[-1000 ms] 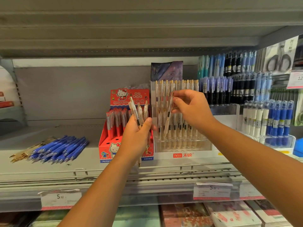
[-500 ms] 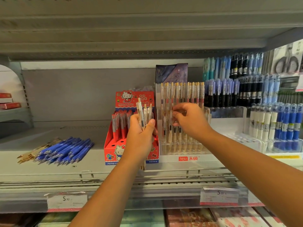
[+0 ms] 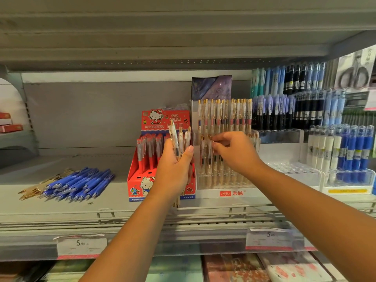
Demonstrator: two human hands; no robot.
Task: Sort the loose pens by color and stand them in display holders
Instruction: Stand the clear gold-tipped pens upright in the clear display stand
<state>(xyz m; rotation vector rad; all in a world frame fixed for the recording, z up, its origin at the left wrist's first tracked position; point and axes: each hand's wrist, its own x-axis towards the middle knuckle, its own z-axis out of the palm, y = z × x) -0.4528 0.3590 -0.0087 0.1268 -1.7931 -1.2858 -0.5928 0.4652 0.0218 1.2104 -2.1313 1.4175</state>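
Note:
My left hand [image 3: 173,171] grips a small bunch of clear gold-clipped pens [image 3: 179,139], held upright in front of the red Hello Kitty box [image 3: 142,180]. My right hand [image 3: 234,153] reaches into the front row of the clear display holder [image 3: 223,180] and pinches the top of a clear pen [image 3: 209,151] standing there. The holder's back row is full of the same gold-clipped pens [image 3: 225,112]. On the shelf at the left lies a loose pile of blue pens [image 3: 77,184] beside a few gold pens [image 3: 32,190].
Tiered racks of black and blue pens [image 3: 295,106] fill the right, with white and blue pens [image 3: 341,147] in a clear stand below them. A wire rail [image 3: 203,212] runs along the shelf front with price tags [image 3: 81,247] under it. Notebooks lie on the shelf below.
My right hand has lowered from the upper pen row to the front row of the clear holder. My left hand has kept its bunch of pens at about the same place.

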